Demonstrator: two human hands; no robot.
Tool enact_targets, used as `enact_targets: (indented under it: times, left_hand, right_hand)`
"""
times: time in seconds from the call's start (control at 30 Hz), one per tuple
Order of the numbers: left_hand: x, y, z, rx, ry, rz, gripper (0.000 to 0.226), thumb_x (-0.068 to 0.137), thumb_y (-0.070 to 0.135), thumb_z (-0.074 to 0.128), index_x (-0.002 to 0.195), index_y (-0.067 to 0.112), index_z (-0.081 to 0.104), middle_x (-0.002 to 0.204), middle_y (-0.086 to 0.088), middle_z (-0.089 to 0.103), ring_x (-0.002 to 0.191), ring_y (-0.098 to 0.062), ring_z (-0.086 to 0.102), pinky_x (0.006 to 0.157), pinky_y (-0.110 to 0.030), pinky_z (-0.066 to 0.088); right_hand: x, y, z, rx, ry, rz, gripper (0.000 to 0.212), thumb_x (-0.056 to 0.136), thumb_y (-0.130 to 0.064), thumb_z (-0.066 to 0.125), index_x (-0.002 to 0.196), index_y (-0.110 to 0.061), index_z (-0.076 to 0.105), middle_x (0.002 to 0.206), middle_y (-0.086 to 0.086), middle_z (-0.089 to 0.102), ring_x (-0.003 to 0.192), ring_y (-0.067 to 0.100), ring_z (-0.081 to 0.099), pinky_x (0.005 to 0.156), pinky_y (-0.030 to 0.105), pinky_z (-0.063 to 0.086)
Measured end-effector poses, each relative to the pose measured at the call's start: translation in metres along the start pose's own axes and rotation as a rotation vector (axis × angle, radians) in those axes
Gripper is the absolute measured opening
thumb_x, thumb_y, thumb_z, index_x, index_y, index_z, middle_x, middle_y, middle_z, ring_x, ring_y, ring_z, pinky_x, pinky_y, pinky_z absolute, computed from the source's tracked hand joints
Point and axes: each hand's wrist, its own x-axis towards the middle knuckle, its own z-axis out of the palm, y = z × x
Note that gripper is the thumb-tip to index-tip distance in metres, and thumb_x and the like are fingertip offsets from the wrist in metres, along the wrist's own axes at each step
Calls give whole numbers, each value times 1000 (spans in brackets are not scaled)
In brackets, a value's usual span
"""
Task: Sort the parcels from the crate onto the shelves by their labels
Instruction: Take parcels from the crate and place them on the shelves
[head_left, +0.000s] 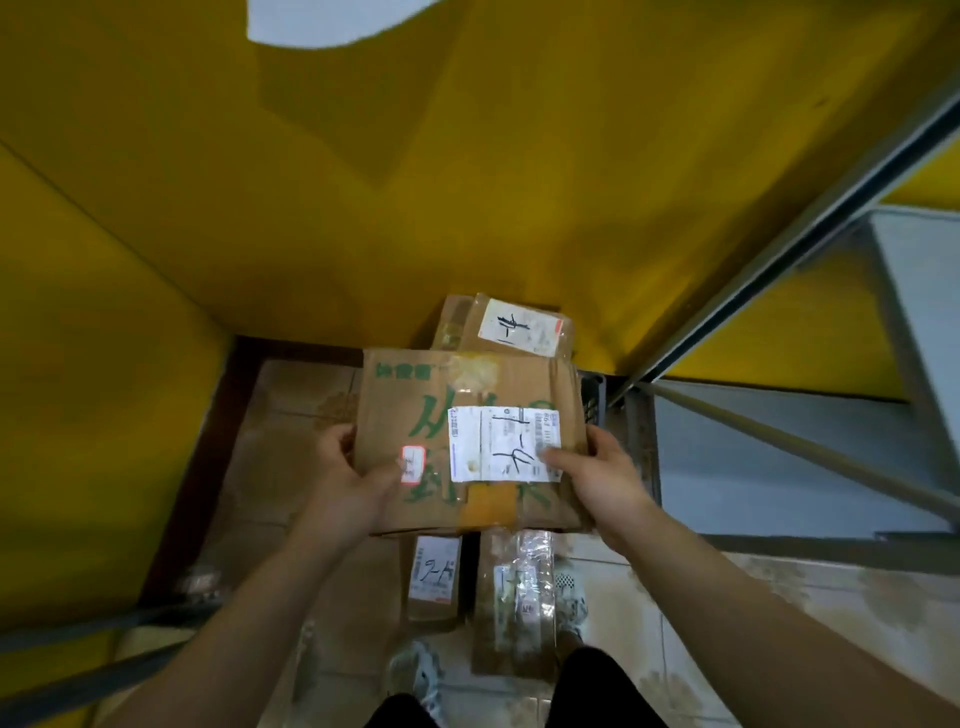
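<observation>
Parcel first: a flat brown cardboard box with green print, held face-up in front of my chest, off the floor and above the other parcels. Its longer side runs from 9 to 3 o'clock, and I have it by the two short ends. My left hand grips the 9 o'clock edge, thumb on top beside a small red-bordered sticker and fingers curled under. My right hand clamps the 3 o'clock edge, its thumb lying across the lower right corner of the white label.

The label carries a bold handwritten mark, but it is too blurred for me to read with confidence.

Three more boxes lie beneath. One sits at 12 o'clock and two at 6 o'clock, close to my feet. A sliver of dark crate shows just past the right edge.

What matters next is the grey metal shelf, which lies at 3 o'clock, well off to the right. My right hand is the nearer one, so I judge it would lead. The box would go in short end first, unless the label calls for another level, and I can't tell that from here.
</observation>
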Motion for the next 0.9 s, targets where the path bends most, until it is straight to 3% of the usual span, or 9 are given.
enact_targets:
  times: [0.13,0.23,0.37,0.5,0.6,0.67,0.73,0.8,0.9]
  left_hand:
    - [-30,30,-35,49,14,165,57,89,15,67,135,12,34,115,1,48,85,-8,49,61,-12,38]
    - [-50,35,-60,35,7,251,78,87,18,70,149,29,22,142,-2,40,123,-20,46,93,-40,48]
    - [-90,52,-81,38,-24,385,77,88,21,68,147,43,22,145,-2,37,129,-26,42,98,-52,45]
    - [-135,65,-84,-237,18,497,60,89,6,65,136,27,34,133,-1,48,121,-21,50,89,-37,47]
    - [-174,76,-84,-359,113,563,50,89,4,63,125,21,32,120,-1,50,120,-25,52,81,-30,46]
    - [-202,84,-86,-409,140,582,70,89,9,65,141,34,25,134,-5,44,123,-26,49,81,-34,50]
    - [-226,85,-86,-285,158,619,83,89,17,67,146,50,17,152,-2,29,131,-27,42,96,-49,47]
    - [-249,83,-84,-93,203,655,75,87,21,70,142,51,29,154,1,26,133,-25,39,106,-52,40]
    - [-283,73,-72,-73,245,660,59,84,20,74,121,53,42,135,-2,45,115,-24,53,99,-48,46]
  right_hand:
    - [-58,-15,3,-31,-113,-77,74,81,-15,78,142,-32,40,116,-5,71,104,21,69,89,46,57]
    - [-109,-21,8,-20,-174,-110,76,82,-16,76,138,-45,34,122,-6,64,109,23,64,82,48,58]
    - [-163,-38,6,16,40,-285,73,86,-16,73,146,-33,34,128,-2,59,107,22,63,88,46,58]
    - [-204,-59,-11,-53,246,-475,59,86,-25,74,137,-28,45,123,-3,61,101,19,66,82,44,61]
    - [-237,-71,-30,-95,311,-632,56,88,-26,72,137,-31,46,120,-7,59,96,16,66,73,38,62]
    - [-261,-73,-45,-137,334,-738,54,89,-25,71,137,-31,47,118,-9,59,96,9,63,71,28,59]
    - [-285,-70,-61,-190,360,-840,54,89,-26,71,137,-30,48,120,-10,58,101,6,58,78,25,54]
    - [-305,-66,-77,-248,361,-915,58,88,-30,71,141,-30,46,126,-10,51,110,8,53,88,25,52]
    - [-331,-58,-96,-316,306,-956,63,89,-30,71,143,-37,40,134,-9,33,120,9,42,77,1,41]
